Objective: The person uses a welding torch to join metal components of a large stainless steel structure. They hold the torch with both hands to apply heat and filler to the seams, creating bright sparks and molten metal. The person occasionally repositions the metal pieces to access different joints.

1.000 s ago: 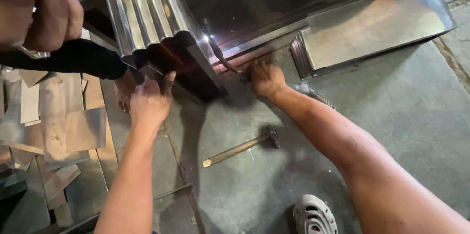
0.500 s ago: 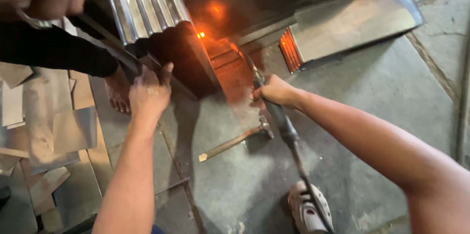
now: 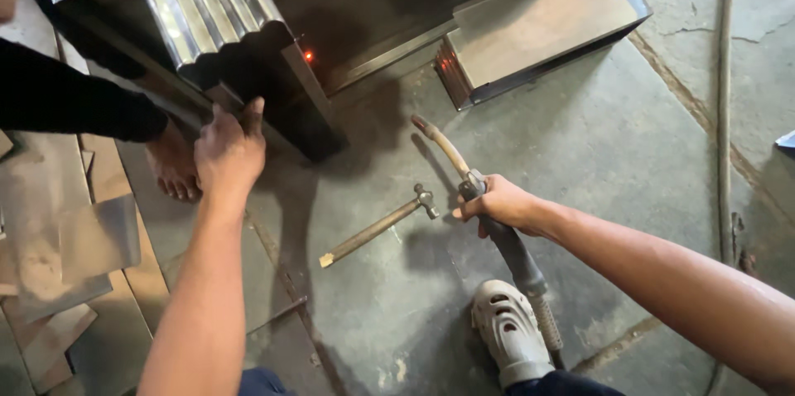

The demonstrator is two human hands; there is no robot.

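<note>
I've pulled my right hand [image 3: 501, 204] and the torch [image 3: 464, 176] back from the seam toward lower centre; the orange glow has faded.

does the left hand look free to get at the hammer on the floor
Probably not right away. The left hand is pressed against the dark metal piece, so it would have to let go first. The floor between it and the hammer is bare, and the right hand, gripping the welding torch, sits closer.
</note>
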